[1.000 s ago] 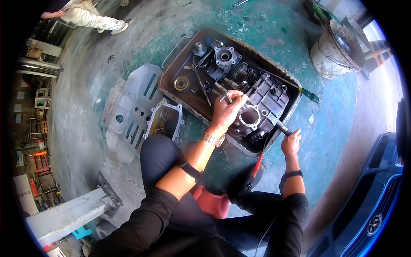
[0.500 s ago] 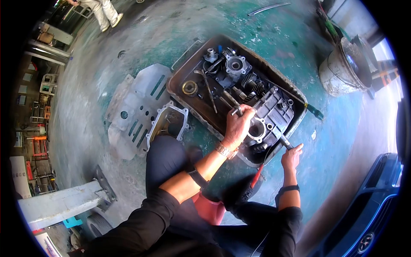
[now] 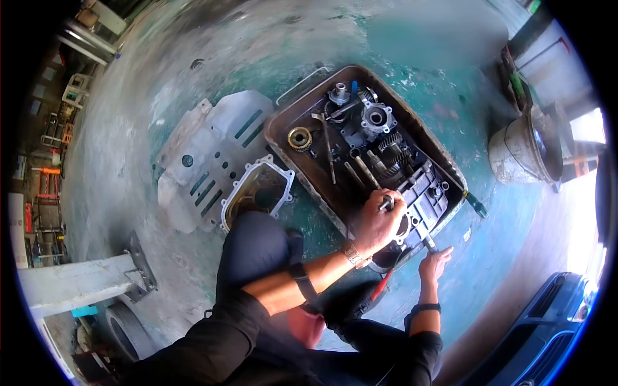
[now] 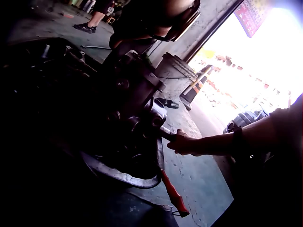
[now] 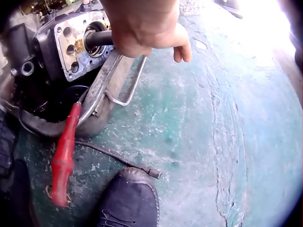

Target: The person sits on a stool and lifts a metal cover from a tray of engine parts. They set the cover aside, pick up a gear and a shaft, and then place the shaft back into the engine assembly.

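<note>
In the head view, my left hand (image 3: pixel 380 222) grips a short dark metal piece (image 3: pixel 387 202), one round end showing above the fingers. That hand is over the gearbox housing (image 3: pixel 430 198), beside its large round opening. My right hand (image 3: pixel 432 265) holds the outer end of a steel shaft (image 5: pixel 100 39). In the right wrist view this shaft runs into a round bearing (image 5: pixel 94 35) in the housing's flat end face. The housing lies in a rusty metal tray (image 3: pixel 275 128). Gears (image 3: pixel 393 154) and a brass-coloured ring gear (image 3: pixel 299 139) lie in the tray too.
A red-handled tool (image 5: pixel 62 158) leans on the tray's near edge. Left of the tray lie an open casing (image 3: pixel 283 201) and a slotted metal plate (image 3: pixel 199 161). A dirty bucket (image 3: pixel 515 154) stands at right, a blue car (image 3: pixel 547 328) at lower right.
My left hand has come closer over the housing's round opening, and the metal piece now points more end-on. The right hand stays at the shaft. The head view has shifted; the background person has left it.
</note>
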The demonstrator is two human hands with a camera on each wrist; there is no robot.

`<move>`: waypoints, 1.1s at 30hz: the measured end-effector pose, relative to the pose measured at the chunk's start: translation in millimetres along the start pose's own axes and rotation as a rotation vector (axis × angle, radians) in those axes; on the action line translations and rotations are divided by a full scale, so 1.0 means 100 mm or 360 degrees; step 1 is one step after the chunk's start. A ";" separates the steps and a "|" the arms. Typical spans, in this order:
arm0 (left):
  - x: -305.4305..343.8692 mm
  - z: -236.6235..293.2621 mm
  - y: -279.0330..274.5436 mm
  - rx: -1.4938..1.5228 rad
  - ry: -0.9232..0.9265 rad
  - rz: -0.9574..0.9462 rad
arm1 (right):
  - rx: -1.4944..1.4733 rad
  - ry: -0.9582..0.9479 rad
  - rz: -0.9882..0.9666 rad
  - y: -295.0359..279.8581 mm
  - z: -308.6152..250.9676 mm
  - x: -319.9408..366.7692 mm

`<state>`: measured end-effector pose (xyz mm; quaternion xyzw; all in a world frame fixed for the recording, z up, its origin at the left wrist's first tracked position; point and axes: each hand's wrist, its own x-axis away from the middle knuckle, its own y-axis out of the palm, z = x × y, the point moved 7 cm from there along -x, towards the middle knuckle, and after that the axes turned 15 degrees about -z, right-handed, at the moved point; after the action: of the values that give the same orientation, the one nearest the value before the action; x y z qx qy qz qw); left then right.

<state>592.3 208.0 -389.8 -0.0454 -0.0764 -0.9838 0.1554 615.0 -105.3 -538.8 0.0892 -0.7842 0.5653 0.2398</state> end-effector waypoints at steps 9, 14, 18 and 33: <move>0.04 0.15 -0.02 -0.0292 0.0133 0.0075 | 0.0026 0.0053 0.0003 -0.02 -0.01 -0.02; 0.01 0.20 -0.05 -0.0345 0.0190 0.0113 | 0.0078 0.0131 -0.0072 -0.03 -0.03 -0.03; -0.05 0.02 -0.11 -0.0040 0.0071 0.0068 | 0.0161 0.0156 -0.0259 -0.09 -0.03 -0.07; 0.35 0.33 -0.31 -0.0732 -0.0101 0.0248 | -0.0039 -0.0723 -0.0196 -1.78 -1.19 0.83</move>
<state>551.8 232.6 -357.5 -0.1163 0.1485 -0.9585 0.2139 648.8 -45.0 -319.6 0.2588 -0.8179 0.5056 0.0922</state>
